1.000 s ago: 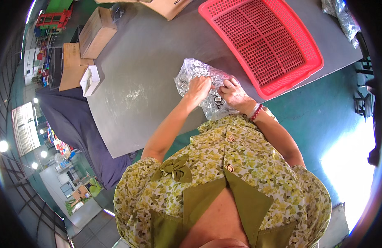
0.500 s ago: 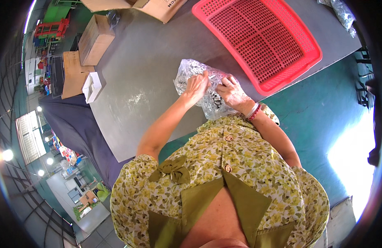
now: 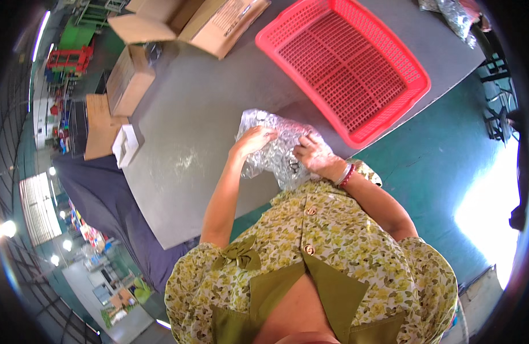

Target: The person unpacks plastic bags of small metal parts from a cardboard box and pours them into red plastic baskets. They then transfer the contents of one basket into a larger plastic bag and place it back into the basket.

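Note:
A clear plastic bag (image 3: 283, 155) of small shiny silvery parts lies at the table's near edge, against my floral shirt. My left hand (image 3: 256, 140) is on the bag's left side, its fingers bent together over the plastic. On the right side, the curled fingers of my right hand (image 3: 317, 157) pinch the film; a bracelet of red beads (image 3: 348, 175) and a pale bangle circle that wrist. Between the hands the plastic is crumpled. A few darker ring-like pieces show near my right fingers, but the parts' exact kind is too small to tell.
A red perforated plastic basket (image 3: 356, 26) stands beyond the bag to the right. Open cardboard boxes (image 3: 218, 31) are at the back left, near a small white box (image 3: 125, 145). Another bag (image 3: 456, 20) lies at the far right corner. Dark cloth (image 3: 110, 200) hangs at the table's left.
My hands have drawn farther apart, the left one shifting left along the bag. The bag looks more spread out between them. The whole view has also tilted, so the table sits lower.

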{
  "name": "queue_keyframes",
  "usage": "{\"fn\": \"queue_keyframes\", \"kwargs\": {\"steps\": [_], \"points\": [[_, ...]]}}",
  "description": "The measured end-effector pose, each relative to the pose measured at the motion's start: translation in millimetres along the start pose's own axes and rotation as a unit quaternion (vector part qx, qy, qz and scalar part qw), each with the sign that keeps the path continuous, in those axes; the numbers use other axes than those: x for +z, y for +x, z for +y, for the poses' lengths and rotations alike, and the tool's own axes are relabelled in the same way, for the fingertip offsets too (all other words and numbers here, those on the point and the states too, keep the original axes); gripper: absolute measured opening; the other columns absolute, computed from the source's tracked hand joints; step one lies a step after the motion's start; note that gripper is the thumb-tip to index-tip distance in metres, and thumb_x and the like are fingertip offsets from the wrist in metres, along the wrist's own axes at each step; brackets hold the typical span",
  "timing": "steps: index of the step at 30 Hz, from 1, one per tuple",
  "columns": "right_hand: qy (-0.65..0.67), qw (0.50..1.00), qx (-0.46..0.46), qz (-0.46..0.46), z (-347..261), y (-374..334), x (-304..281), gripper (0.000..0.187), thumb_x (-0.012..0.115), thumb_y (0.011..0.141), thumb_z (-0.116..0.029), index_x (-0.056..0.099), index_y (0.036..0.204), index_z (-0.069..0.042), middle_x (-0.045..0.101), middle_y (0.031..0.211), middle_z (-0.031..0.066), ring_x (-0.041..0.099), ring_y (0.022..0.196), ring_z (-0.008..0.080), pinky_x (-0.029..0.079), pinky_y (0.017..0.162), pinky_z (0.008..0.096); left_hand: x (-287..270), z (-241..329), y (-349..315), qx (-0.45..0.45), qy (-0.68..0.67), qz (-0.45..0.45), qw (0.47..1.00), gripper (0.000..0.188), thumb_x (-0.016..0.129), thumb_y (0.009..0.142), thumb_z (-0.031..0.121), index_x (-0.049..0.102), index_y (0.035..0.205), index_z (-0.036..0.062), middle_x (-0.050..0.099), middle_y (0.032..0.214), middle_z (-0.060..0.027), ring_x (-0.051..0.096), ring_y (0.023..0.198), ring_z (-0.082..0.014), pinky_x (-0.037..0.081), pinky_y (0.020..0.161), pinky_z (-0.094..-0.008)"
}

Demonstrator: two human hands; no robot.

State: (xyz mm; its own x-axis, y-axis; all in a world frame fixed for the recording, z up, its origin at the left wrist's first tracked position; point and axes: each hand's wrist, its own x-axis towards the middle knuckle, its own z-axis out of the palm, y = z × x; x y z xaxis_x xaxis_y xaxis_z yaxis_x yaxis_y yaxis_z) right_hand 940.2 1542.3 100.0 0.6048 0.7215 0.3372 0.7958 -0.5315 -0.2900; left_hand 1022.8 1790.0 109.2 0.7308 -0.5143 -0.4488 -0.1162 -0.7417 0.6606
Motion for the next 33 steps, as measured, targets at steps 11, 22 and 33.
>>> {"fn": "queue_keyframes", "kwargs": {"steps": [11, 22, 33], "points": [[0.012, 0.999, 0.021, -0.029, -9.8, 13.0, -4.2, 0.008, 0.058, 0.072, -0.017, 0.064, 0.072, -0.011, 0.054, 0.088, 0.0002, 0.046, 0.102, 0.0200, 0.039, 0.087, 0.0328, 15.9, 54.4, 38.5, -0.156, 0.330, -0.039, 0.930, 0.018, 0.060, 0.083, 0.015, 0.069, 0.081, -0.0010, 0.068, 0.084, -0.0241, 0.068, 0.086, -0.0380, 0.055, 0.072, -0.0472], [0.102, 0.992, 0.053, 0.043, -28.5, 16.9, 8.1, 0.005, 0.058, 0.067, -0.018, 0.059, 0.066, -0.013, 0.050, 0.083, 0.0002, 0.048, 0.099, 0.0179, 0.042, 0.088, 0.0333, 39.3, -22.6, 11.6, -0.230, -0.078, 0.295, 0.924, 0.031, 0.052, 0.086, 0.026, 0.064, 0.088, -0.0017, 0.063, 0.073, -0.0156, 0.060, 0.070, -0.0259, 0.046, 0.068, -0.0405], [0.140, 0.988, 0.024, 0.060, -39.5, 10.7, -5.6, 0.020, 0.057, 0.067, -0.012, 0.061, 0.086, -0.005, 0.052, 0.089, 0.0034, 0.048, 0.094, 0.0210, 0.042, 0.084, 0.0345, 40.5, -11.0, -12.7, -0.203, -0.567, 0.401, 0.691, 0.016, 0.059, 0.081, 0.015, 0.059, 0.067, 0.0061, 0.055, 0.065, -0.0009, 0.048, 0.062, -0.0115, 0.038, 0.060, -0.0265]]}}
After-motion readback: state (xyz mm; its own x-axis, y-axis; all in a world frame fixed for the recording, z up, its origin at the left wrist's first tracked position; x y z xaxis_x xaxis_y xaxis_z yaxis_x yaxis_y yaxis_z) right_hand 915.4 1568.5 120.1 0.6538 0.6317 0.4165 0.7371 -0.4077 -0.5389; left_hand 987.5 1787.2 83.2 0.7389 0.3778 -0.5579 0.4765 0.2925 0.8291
